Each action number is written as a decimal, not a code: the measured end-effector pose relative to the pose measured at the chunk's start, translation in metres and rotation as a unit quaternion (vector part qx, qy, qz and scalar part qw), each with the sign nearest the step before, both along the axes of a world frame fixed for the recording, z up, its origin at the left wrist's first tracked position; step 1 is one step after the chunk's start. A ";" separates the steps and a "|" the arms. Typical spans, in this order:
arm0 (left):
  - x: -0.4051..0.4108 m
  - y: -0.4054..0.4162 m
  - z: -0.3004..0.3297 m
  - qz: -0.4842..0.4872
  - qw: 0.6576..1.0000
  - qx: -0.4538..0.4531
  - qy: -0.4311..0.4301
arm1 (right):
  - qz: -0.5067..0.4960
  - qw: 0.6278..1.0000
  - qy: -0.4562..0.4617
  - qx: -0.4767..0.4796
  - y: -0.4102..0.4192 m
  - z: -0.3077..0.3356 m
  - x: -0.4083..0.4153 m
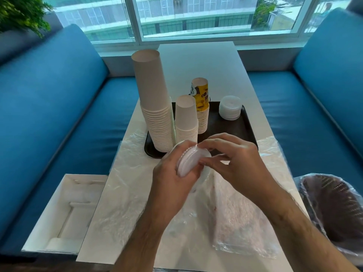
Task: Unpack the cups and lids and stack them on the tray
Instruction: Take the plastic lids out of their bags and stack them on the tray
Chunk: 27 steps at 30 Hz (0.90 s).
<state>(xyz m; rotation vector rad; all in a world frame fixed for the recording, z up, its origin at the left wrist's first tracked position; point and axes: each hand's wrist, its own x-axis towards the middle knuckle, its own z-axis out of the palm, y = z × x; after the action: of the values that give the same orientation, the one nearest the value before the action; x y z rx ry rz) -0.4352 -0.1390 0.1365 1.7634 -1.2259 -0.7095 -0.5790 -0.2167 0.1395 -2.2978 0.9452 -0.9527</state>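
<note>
Lids: a short stack of clear lids (189, 160) sits in both hands at centre frame, just below the near edge of the dark tray (235, 128). Left hand (172, 173) wraps the stack from below-left, fingers curled round it. Right hand (229, 156) pinches the stack's upper-right end with thumb and fingertips. Stack axis runs tilted, lower left to upper right, so its free end points toward the tray.

Target looks like the lid pile (230, 110) already on the tray, upper right of the hands. Right hand is nearer to it; the move is up and right, clear of the cup stacks.

Cups on the tray: tall white cup stack (157, 107) at left, shorter white cup stack (186, 118) beside it, printed yellow cup stack (202, 103) behind.

Loose plastic wrap (225, 213) covers the table below the hands; can't tell if part of it clings to the held lids.
</note>
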 end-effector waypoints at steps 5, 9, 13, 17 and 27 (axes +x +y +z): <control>0.000 -0.001 0.000 -0.002 1.000 -0.003 0.028 | -0.010 0.999 -0.014 0.031 -0.001 -0.002 0.000; 0.004 -0.002 -0.004 -0.011 0.999 -0.001 0.052 | 0.035 0.993 0.020 0.107 -0.009 0.004 -0.004; 0.012 -0.003 -0.005 -0.024 0.999 -0.004 0.049 | 0.089 0.975 0.032 0.203 -0.022 0.007 -0.008; 0.018 -0.008 -0.008 -0.030 0.998 -0.006 0.046 | 0.140 0.932 -0.060 0.328 -0.028 0.004 -0.006; 0.030 -0.022 -0.024 -0.007 0.987 -0.028 0.156 | 0.016 0.762 -0.400 0.509 -0.053 -0.017 -0.008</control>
<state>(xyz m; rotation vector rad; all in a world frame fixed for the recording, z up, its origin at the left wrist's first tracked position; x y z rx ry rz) -0.4054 -0.1609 0.1124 1.5304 -1.0339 -0.9123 -0.5874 -0.2696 0.1230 -0.8385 0.7226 -0.9188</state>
